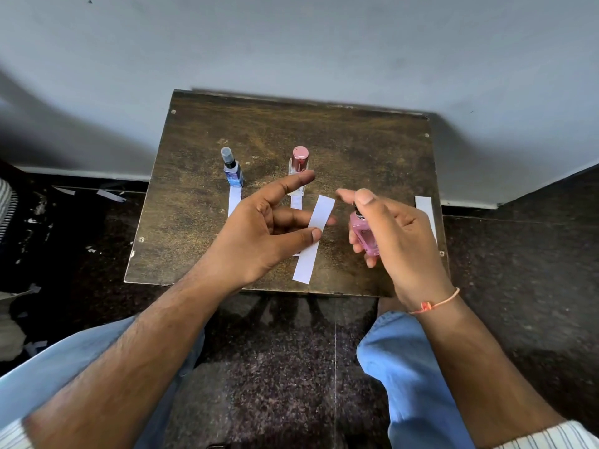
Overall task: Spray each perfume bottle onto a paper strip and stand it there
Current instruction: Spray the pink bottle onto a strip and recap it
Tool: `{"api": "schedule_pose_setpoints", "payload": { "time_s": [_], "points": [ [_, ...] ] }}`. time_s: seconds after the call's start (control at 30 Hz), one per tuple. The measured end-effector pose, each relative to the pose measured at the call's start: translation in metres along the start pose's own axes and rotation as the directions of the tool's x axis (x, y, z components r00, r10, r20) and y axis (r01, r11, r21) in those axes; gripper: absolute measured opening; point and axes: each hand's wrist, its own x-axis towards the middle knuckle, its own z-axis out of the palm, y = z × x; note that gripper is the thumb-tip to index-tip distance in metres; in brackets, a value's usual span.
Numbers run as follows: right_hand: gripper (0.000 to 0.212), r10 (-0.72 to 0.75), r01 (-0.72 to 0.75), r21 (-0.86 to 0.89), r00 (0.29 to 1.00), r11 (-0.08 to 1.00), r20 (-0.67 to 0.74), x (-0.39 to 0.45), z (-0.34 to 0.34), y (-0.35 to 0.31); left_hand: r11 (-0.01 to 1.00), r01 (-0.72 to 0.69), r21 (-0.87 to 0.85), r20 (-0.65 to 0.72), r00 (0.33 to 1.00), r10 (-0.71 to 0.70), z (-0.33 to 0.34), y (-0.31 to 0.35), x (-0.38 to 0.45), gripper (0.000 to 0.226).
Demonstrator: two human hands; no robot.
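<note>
A small pink glass perfume bottle (364,236) is gripped in the right hand (398,236), forefinger on its sprayer, above the worn brown wooden surface (356,150). At nine o'clock, the left hand (265,231) pinches a white paper strip (312,239). At eleven o'clock stand a blue bottle (232,170) and a rose-capped clear bottle (299,168), each on a strip.

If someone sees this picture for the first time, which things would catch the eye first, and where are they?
First the two hands over the small wooden table: the left hand pinches a white paper strip at the centre, and the right hand grips a pink perfume bottle beside it. Behind them, a blue bottle and a red-capped bottle each stand upright on the far end of a strip.
</note>
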Motion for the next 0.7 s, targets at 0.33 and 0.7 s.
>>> {"api": "schedule_pose_setpoints", "payload": {
  "time_s": [0.33, 0.7],
  "points": [
    [0.048, -0.328, 0.243, -0.447, 0.937, 0.861, -0.122, -0.0060, -0.0009, 0.0050, 1.000, -0.009, 0.005, 0.020, 1.000, 0.009, 0.0052, -0.0002, 0.0020, 0.077],
    [0.047, -0.365, 0.282, -0.463, 0.926, 0.841, -0.099, -0.0057, 0.0016, 0.0041, 1.000, 0.007, -0.005, 0.018, 1.000, -0.007, 0.0039, 0.0018, 0.0020, 0.079]
  ]
}}
